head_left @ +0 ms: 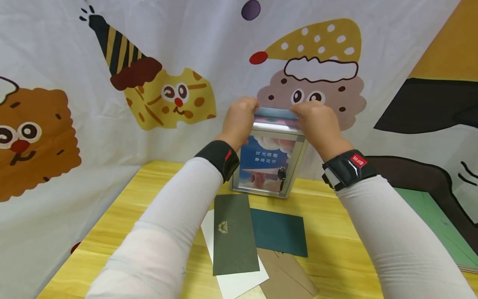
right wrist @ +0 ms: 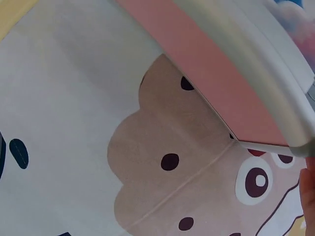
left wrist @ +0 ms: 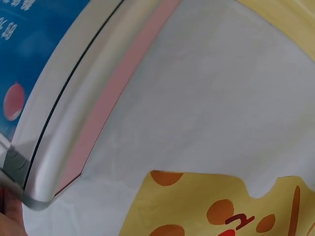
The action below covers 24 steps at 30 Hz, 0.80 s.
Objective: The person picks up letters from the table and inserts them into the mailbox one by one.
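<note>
A silver-framed letter box (head_left: 266, 164) with a blue picture front stands upright on the table, and a small key (head_left: 281, 173) hangs at its lock. Along the top of the box shows a pale blue flat piece (head_left: 277, 112), its kind unclear. My left hand (head_left: 240, 120) pinches the left end of this piece, and my right hand (head_left: 318, 126) pinches its right end. In the left wrist view part of the hand (left wrist: 11, 219) shows at the lower corner, beside the box's pink side (left wrist: 115, 93). The right wrist view catches only an edge of the hand (right wrist: 309, 199).
In front of the box lie a dark green envelope (head_left: 235, 241), a teal envelope (head_left: 281, 232), a white envelope (head_left: 242, 284) and a brown envelope (head_left: 287, 274), overlapping. A printed cloth (head_left: 201, 37) hangs behind. A green board (head_left: 437, 224) lies at the right.
</note>
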Motion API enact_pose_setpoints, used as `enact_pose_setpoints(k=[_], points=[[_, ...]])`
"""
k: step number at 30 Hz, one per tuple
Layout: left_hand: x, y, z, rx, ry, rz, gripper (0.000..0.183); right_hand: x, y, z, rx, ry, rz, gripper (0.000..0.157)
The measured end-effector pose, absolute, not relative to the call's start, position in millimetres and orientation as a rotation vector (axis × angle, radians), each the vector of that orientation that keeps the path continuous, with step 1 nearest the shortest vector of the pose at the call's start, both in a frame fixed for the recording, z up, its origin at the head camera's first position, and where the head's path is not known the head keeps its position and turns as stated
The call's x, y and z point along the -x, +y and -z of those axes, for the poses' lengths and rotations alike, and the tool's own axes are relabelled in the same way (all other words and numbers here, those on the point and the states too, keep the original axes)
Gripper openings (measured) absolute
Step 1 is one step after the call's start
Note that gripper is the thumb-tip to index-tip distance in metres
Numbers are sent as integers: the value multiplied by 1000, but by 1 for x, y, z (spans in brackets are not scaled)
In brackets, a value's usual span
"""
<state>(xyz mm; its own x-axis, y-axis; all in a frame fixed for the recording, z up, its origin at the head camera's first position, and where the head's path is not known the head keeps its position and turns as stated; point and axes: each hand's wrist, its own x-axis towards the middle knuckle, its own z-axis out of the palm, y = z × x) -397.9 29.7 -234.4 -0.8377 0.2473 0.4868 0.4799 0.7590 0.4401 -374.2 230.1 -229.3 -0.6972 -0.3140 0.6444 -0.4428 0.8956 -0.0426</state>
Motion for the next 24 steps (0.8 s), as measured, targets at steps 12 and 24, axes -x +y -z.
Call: enact_pose_setpoints(k=[12,24], points=[[403,31,238,488,-2693,607,54,378,220,235,-531,-2443,-92,27],[404,29,229,493,-2815,385,55,373,212,230,-428,-2640,-52,28]])
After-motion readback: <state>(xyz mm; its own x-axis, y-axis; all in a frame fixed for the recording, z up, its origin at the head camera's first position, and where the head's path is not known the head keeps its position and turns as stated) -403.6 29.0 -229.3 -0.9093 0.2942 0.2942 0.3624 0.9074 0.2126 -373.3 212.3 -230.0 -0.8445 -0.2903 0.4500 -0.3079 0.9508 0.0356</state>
